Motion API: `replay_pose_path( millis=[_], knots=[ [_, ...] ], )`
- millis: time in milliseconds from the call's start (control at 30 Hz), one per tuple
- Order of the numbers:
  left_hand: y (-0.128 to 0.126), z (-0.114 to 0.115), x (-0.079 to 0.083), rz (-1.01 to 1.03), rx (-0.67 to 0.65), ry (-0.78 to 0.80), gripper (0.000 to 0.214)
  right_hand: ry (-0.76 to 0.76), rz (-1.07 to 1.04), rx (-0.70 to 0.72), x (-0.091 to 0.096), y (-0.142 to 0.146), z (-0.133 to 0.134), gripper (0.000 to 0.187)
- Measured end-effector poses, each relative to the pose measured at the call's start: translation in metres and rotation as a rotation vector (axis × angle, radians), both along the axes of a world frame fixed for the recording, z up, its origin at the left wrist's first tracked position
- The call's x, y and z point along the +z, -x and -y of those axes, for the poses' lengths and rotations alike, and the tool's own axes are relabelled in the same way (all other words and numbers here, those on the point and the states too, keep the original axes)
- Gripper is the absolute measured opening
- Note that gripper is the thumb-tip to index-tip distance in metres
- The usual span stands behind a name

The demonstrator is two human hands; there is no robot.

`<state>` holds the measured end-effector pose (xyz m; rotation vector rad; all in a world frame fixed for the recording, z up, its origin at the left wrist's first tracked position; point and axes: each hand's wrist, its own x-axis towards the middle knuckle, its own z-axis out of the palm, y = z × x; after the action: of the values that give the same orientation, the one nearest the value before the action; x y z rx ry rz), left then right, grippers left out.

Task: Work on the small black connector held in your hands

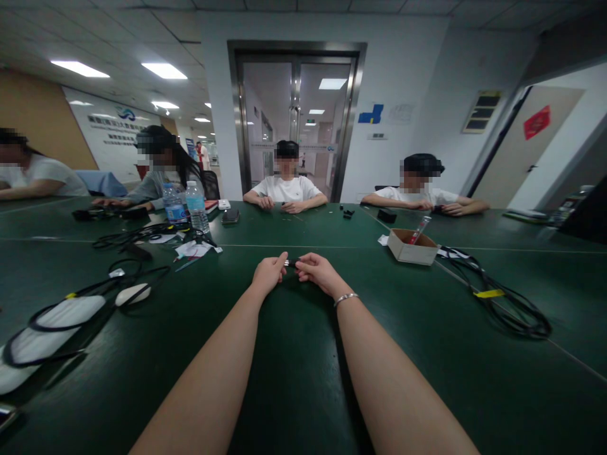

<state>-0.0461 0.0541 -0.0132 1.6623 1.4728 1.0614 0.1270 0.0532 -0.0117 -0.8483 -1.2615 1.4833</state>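
Observation:
Over the green table [289,373], my two hands meet in front of me around a small black piece with a silvery end [291,263]. It is too small to name for certain. My left hand [269,274] is closed, its thumb and fingers at the silvery end. From the other side, my right hand [320,272], below a silver bracelet [346,299], pinches the dark end. Fingers hide part of the piece.
At left lie black cables [128,237], a power strip [71,322], a white mouse [133,294] and water bottles [196,208]. A small box [412,254] and a coiled cable [512,309] lie at right. Several people sit around the table, one person [287,189] directly opposite.

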Motion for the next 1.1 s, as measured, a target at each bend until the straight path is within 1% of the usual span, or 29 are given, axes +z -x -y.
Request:
replay_pose_path(
  millis=[233, 433, 600, 767, 967, 1100],
  knots=[
    [0.002, -0.004, -0.003, 0.011, -0.031, 0.012, 0.061, -0.035, -0.026, 0.031, 0.000, -0.002, 0.002, 0.038],
    [0.002, -0.005, -0.002, 0.036, -0.042, 0.048, 0.061, -0.039, -0.032, 0.023, 0.001, -0.002, 0.003, 0.042],
    [0.001, -0.005, -0.004, 0.013, -0.038, 0.023, 0.060, -0.030, -0.038, 0.016, -0.002, -0.002, 0.001, 0.043],
    [-0.002, -0.005, -0.008, 0.060, -0.071, -0.021, 0.051, -0.016, -0.059, -0.010, -0.003, -0.001, 0.000, 0.043],
    [-0.002, -0.004, -0.010, -0.005, -0.087, -0.052, 0.042, 0.034, -0.054, -0.040, 0.002, 0.000, 0.002, 0.037],
    [-0.002, -0.005, -0.013, 0.045, -0.117, -0.093, 0.029, 0.070, -0.061, -0.075, 0.003, 0.000, 0.003, 0.035]
  ],
)
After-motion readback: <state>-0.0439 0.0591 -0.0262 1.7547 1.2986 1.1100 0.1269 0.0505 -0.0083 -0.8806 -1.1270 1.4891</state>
